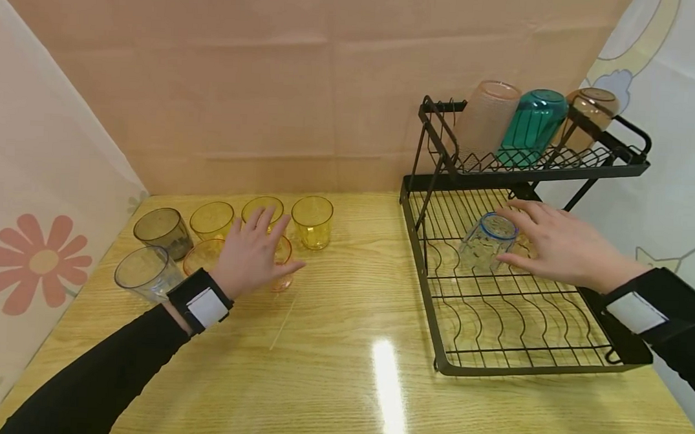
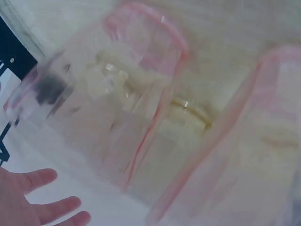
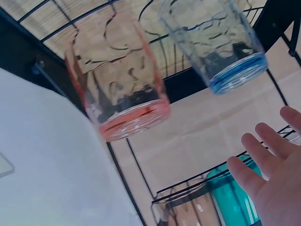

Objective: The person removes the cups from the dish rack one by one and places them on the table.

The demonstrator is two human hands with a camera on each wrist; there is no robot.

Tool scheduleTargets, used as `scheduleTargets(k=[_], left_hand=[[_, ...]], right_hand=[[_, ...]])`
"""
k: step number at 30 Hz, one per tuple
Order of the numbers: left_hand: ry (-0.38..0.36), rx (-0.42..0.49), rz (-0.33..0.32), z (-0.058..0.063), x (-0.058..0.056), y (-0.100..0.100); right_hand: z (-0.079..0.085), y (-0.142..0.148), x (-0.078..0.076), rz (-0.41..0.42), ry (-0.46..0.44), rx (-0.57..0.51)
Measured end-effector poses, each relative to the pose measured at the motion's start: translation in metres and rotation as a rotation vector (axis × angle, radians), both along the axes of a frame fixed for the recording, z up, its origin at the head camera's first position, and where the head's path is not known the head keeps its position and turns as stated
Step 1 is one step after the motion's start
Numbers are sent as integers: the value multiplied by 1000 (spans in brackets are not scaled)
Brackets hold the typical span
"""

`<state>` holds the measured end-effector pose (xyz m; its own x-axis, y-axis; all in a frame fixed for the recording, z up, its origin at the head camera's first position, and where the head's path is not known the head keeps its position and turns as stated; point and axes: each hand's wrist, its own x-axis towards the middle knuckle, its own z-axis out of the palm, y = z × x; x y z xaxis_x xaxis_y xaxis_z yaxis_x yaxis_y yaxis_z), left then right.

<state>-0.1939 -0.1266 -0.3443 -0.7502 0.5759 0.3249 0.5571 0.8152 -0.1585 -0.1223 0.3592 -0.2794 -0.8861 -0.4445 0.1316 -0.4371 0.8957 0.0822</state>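
My left hand [image 1: 251, 251], fingers spread, is over the glasses at the left of the table. Next to its thumb is a pink-orange glass [image 1: 285, 266], partly covered by the hand; another pink-orange glass [image 1: 201, 254] stands on its other side. My right hand [image 1: 556, 242] reaches over the lower tier of the black dish rack [image 1: 440, 350], thumb and fingers apart around the near side of an upside-down clear glass with a blue base [image 1: 486, 246]. The right wrist view has a clear glass with a pink base [image 3: 117, 84] beside it, mostly hidden by the hand in the head view.
Yellow glasses [image 1: 312, 222], a grey-brown glass [image 1: 163, 231] and a clear bluish glass [image 1: 147, 273] surround the left hand. On the rack's upper tier, a pink tumbler [image 1: 486, 119], a teal tumbler [image 1: 532, 128] and an amber tumbler [image 1: 587, 120] stand upside down.
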Motion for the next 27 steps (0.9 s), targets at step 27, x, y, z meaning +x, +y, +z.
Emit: scheduleTargets(k=[27], left_hand=[[211,-56,-153,38,-3,96]], right_hand=[[-8,-7,-27,-101,-63,1]])
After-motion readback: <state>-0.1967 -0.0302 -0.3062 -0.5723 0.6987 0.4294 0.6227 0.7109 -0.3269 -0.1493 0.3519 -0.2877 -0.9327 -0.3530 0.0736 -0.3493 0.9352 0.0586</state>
